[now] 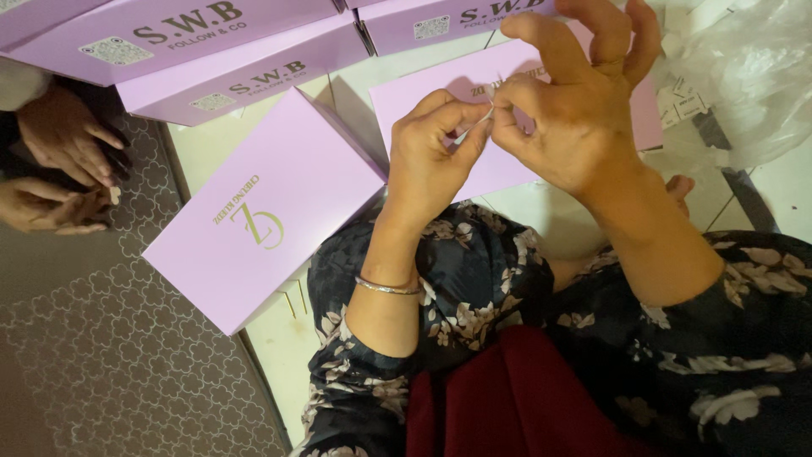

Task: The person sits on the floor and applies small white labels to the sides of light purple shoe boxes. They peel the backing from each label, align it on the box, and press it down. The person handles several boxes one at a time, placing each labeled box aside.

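My left hand (433,152) and my right hand (565,110) meet above my lap, fingertips pinched together on a small thin white strip (474,127). The left thumb and forefinger hold its lower end, the right forefinger and thumb its upper end. A silver bangle (387,288) circles my left wrist. Beneath the hands lies a flat lilac box (406,97), partly hidden by them. A second lilac box (271,207) with a gold emblem rests tilted at my left knee.
Several more lilac boxes (194,42) are stacked at the top. Another person's two hands (59,165) are at the left edge over a grey patterned mat (110,338). Crumpled clear plastic (744,68) lies at the top right on pale floor tiles.
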`<state>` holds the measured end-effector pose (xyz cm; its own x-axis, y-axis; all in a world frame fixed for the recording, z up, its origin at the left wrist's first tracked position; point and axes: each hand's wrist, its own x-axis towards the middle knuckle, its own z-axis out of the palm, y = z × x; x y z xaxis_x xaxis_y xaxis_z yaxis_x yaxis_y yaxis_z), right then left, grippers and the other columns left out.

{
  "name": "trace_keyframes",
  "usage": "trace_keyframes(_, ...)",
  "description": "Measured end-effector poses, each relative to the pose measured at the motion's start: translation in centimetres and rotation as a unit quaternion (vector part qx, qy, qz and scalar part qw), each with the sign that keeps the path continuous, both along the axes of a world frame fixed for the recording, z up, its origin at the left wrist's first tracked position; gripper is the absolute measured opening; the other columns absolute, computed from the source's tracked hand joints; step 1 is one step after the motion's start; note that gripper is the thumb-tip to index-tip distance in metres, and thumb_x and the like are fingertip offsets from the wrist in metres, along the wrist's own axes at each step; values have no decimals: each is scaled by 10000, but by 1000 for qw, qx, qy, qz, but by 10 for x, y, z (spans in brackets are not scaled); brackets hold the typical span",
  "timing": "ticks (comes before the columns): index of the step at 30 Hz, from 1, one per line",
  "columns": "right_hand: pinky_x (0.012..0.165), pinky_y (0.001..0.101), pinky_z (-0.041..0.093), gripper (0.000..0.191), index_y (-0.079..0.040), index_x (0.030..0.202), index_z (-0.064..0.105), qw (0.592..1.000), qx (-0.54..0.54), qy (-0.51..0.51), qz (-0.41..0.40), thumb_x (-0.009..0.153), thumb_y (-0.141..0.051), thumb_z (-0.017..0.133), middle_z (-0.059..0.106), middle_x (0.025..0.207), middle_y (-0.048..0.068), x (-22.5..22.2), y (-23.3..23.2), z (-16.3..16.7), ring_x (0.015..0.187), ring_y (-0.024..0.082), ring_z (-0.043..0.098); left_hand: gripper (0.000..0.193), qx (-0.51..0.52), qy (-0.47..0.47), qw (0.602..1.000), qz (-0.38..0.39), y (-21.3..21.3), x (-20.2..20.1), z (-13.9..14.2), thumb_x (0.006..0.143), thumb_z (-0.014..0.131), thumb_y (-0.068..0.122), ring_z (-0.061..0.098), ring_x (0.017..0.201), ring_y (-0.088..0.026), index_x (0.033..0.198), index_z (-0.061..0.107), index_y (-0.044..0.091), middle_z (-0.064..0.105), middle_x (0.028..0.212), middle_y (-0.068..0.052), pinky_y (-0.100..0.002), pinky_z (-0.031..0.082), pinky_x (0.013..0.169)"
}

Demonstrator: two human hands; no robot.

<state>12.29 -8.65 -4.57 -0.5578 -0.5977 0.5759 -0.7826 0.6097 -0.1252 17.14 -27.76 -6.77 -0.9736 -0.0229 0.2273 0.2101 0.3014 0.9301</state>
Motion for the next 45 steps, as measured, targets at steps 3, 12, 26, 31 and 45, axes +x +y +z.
trace_keyframes(3, 1148, 541, 143, 149, -150, 854, 645, 1000, -7, -2, -3, 809, -65, 759, 598, 1434, 21, 1, -1, -1, 1397, 307, 392, 176, 2, -10, 1000, -1, 1, 1, 0, 909, 771, 41, 602, 714, -100, 1083, 763, 63, 648, 848, -30, -239, 522, 624)
trace_keyframes(12, 1154, 565, 149, 137, -135, 820, 627, 998, -36, -55, 5, 760, -78, 736, 619, 1421, 18, -4, 2, -7, 1393, 327, 386, 196, 20, -8, 1000, -12, 3, 0, -3, 917, 762, 38, 598, 719, -86, 1109, 759, 75, 653, 871, -22, -235, 507, 617)
trace_keyframes(26, 1155, 495, 158, 109, -181, 976, 713, 996, -33, -84, 27, 878, -159, 756, 487, 1520, 71, -7, 18, 11, 1427, 299, 302, 179, 128, -34, 991, 20, 0, -3, -14, 923, 803, 79, 512, 765, -39, 1100, 782, 64, 603, 843, 44, -199, 446, 660)
trace_keyframes(31, 1134, 490, 172, 146, -174, 915, 680, 997, -19, -67, 36, 813, -112, 764, 524, 1500, 24, -7, 7, 13, 1422, 286, 328, 191, 62, -10, 998, 9, 0, -3, -10, 906, 819, 91, 533, 772, -53, 1095, 788, 81, 619, 842, 29, -210, 466, 661)
trace_keyframes(45, 1212, 566, 165, 221, -107, 861, 558, 996, 4, -87, 36, 850, -78, 777, 548, 1481, 41, -2, -3, -3, 1448, 320, 389, 129, 27, -47, 998, -21, -3, -1, -2, 897, 775, 70, 608, 719, -93, 1025, 770, 67, 702, 899, -24, -248, 492, 629)
